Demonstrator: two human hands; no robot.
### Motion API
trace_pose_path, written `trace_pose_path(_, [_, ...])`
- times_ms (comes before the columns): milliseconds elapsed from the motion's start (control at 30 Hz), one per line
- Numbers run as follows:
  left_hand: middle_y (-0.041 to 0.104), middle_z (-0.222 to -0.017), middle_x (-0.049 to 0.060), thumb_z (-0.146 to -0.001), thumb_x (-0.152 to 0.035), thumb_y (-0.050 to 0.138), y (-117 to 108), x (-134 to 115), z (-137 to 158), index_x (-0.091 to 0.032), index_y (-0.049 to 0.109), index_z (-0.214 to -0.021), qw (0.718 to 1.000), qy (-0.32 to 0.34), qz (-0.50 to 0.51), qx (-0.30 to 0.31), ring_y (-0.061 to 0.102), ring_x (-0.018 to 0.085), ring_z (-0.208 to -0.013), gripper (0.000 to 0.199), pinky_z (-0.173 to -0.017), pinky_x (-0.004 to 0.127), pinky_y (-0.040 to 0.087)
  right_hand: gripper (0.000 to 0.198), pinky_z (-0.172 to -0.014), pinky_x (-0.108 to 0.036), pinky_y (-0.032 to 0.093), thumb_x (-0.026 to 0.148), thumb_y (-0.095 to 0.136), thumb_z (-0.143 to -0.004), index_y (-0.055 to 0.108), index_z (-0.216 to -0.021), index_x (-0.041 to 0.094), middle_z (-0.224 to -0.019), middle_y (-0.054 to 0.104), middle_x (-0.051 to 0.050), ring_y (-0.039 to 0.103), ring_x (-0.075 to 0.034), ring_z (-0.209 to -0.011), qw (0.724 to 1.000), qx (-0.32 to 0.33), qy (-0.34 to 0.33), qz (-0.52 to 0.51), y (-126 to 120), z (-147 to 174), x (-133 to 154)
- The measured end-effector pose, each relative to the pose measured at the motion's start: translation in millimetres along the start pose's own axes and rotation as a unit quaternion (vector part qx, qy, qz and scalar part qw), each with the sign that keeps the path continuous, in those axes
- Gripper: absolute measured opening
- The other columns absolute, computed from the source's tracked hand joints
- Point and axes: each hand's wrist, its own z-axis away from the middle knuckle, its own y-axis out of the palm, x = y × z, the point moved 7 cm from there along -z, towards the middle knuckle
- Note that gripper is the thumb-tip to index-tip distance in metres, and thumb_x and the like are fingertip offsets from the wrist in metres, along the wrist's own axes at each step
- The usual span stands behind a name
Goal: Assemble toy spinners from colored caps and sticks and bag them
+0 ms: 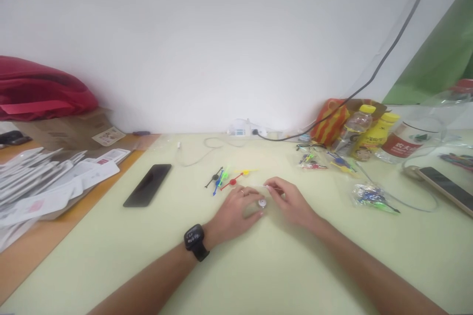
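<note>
Pale green tabletop point(258, 275) runs back to a plain white wall point(207, 34), with an orange strip along its far-left edge under a heap of white packets point(48, 182). Both hands rest low on the surface, close together. The left hand point(236, 211), a black watch point(195, 242) at its wrist, lies palm down with the fingers curled loosely inward; its fingertips touch a small white round piece point(262, 202). The right hand point(291, 202) sits just beside it, thumb and forefinger pressed together on something thin, too small to make out. The round piece lies between the two hands' fingertips. Just beyond the left fingers lie coloured plastic sticks point(227, 178); well off to their left a black phone point(148, 185) lies flat. Beyond the right fingers stand bottles point(364, 135).
</note>
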Motion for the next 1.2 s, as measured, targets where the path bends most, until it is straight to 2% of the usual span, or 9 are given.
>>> trace_pose_path(67, [0.071,-0.119,0.005,-0.092,-0.029,0.067,2,-3,-1,-0.028,0.073,-0.105,1.0,0.006,-0.005,0.007,0.06,0.027,-0.11,0.015,-0.102,0.044,0.042,0.028,-0.076,-0.031,0.051,0.039,0.046,-0.101,0.068,-0.101,0.021,-0.099,0.071,-0.006,0.065,-0.021,-0.091,1.0,-0.001,0.001,0.0,0,-1,-1])
trace_pose_path(133, [0.073,-0.11,0.003,-0.092,-0.028,0.067,1,1,-1,-0.026,0.071,-0.1,1.0,-0.016,0.025,-0.005,0.062,0.025,-0.104,0.01,-0.098,0.041,0.046,0.031,-0.075,-0.031,0.05,0.04,0.046,-0.102,0.071,-0.106,0.022,-0.101,0.07,-0.007,0.064,-0.021,-0.091,1.0,0.001,0.004,-0.003,-1,-1,1])
trace_pose_path(200, [0.073,-0.1,0.003,-0.092,-0.03,0.067,-2,8,-2,-0.023,0.069,-0.098,0.994,-0.051,0.088,-0.025,0.064,0.021,-0.094,0.009,-0.088,0.037,0.05,0.031,-0.075,-0.032,0.05,0.039,0.047,-0.102,0.07,-0.114,0.023,-0.101,0.068,-0.007,0.064,-0.021,-0.09,1.0,0.006,0.014,-0.024,-2,0,4])
trace_pose_path(300, [0.07,-0.091,0.003,-0.09,-0.034,0.07,-6,18,-4,-0.02,0.066,-0.099,0.971,-0.098,0.212,-0.056,0.065,0.017,-0.08,0.017,-0.076,0.032,0.054,0.028,-0.079,-0.032,0.049,0.037,0.051,-0.101,0.064,-0.122,0.024,-0.096,0.066,-0.004,0.065,-0.02,-0.092,0.996,0.02,0.016,-0.084,0,3,11])
trace_pose_path(400, [0.072,-0.094,0.006,-0.087,-0.036,0.075,-6,22,-5,-0.017,0.069,-0.104,0.947,-0.124,0.289,-0.063,0.069,0.02,-0.085,0.026,-0.079,0.034,0.058,0.023,-0.077,-0.031,0.048,0.036,0.055,-0.1,0.061,-0.119,0.024,-0.091,0.066,-0.003,0.064,-0.02,-0.09,0.993,0.045,0.0,-0.108,6,6,20])
trace_pose_path(567, [0.074,-0.113,0.011,-0.088,-0.035,0.075,-5,14,-6,-0.017,0.074,-0.108,0.937,-0.103,0.331,-0.037,0.07,0.026,-0.104,0.027,-0.091,0.039,0.059,0.017,-0.064,-0.027,0.042,0.035,0.054,-0.1,0.061,-0.112,0.025,-0.087,0.067,-0.001,0.06,-0.017,-0.078,0.995,0.062,-0.012,-0.076,12,9,27])
trace_pose_path(900, [0.076,-0.109,0.009,-0.093,-0.032,0.069,-11,8,-4,-0.019,0.074,-0.11,0.956,-0.071,0.28,-0.055,0.072,0.024,-0.101,0.022,-0.092,0.038,0.059,0.013,-0.061,-0.026,0.04,0.028,0.05,-0.101,0.06,-0.109,0.025,-0.085,0.066,0.0,0.058,-0.016,-0.074,0.996,0.078,-0.037,0.002,13,12,27])
trace_pose_path(1200, [0.078,-0.101,0.006,-0.092,-0.027,0.069,-19,-1,-2,-0.021,0.077,-0.103,0.984,-0.02,0.16,-0.073,0.072,0.02,-0.092,0.015,-0.086,0.034,0.058,0.013,-0.062,-0.027,0.041,0.033,0.053,-0.1,0.061,-0.096,0.023,-0.083,0.068,-0.001,0.057,-0.015,-0.07,0.996,0.077,-0.034,0.038,13,13,24])
